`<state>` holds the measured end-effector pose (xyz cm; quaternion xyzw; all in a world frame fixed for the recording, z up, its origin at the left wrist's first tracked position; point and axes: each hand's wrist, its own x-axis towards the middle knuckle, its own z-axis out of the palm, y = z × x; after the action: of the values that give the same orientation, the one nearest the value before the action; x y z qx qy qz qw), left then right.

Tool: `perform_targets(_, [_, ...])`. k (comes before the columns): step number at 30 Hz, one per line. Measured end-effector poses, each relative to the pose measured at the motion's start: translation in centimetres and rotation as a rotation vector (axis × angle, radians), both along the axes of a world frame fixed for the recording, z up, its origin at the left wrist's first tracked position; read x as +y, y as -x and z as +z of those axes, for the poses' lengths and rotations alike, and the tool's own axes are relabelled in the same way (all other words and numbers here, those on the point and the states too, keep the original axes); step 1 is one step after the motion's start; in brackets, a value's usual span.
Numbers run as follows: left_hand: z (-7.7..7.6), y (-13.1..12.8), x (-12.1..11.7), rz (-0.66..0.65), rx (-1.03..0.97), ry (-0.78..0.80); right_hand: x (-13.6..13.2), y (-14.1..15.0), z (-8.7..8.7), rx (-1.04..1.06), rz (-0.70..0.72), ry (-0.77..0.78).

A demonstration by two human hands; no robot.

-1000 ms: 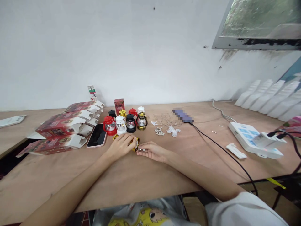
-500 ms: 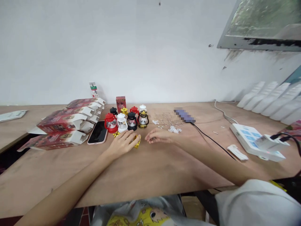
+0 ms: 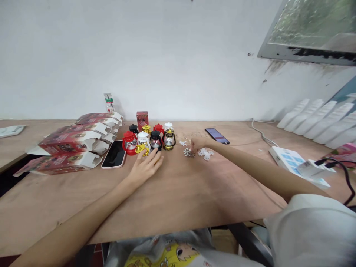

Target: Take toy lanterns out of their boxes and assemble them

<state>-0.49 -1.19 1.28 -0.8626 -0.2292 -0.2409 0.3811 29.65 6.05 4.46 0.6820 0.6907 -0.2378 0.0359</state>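
Note:
My left hand (image 3: 147, 164) rests on the wooden table (image 3: 178, 196) and holds a small gold lantern piece (image 3: 141, 148) between thumb and fingers, just in front of a cluster of toy lanterns (image 3: 150, 139) in red, white, black and gold. My right hand (image 3: 198, 141) is stretched out farther back, fingers curled over a scatter of small silver parts (image 3: 188, 152) and white plastic bits (image 3: 205, 153). I cannot see whether those fingers hold anything.
Stacked red and white cartons (image 3: 75, 142) lie at the left with a dark phone (image 3: 114, 154) beside them. A second phone (image 3: 217, 135) lies behind my right hand. A white power strip (image 3: 294, 161) with black cables sits at the right. A red box (image 3: 142, 120) stands by the wall.
My right hand has left the gold piece and reached back to the small parts. My left hand has lifted the gold piece toward the lanterns.

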Motion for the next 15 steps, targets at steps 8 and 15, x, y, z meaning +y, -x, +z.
perform_targets(8, [-0.7,-0.2,0.0,0.038,-0.076,0.114,-0.9,1.0,0.1,-0.073,0.004,-0.021])
perform_targets(15, [-1.6,-0.6,-0.4,0.123,-0.078,0.149,-2.3,2.0,2.2,-0.190,0.013,-0.172])
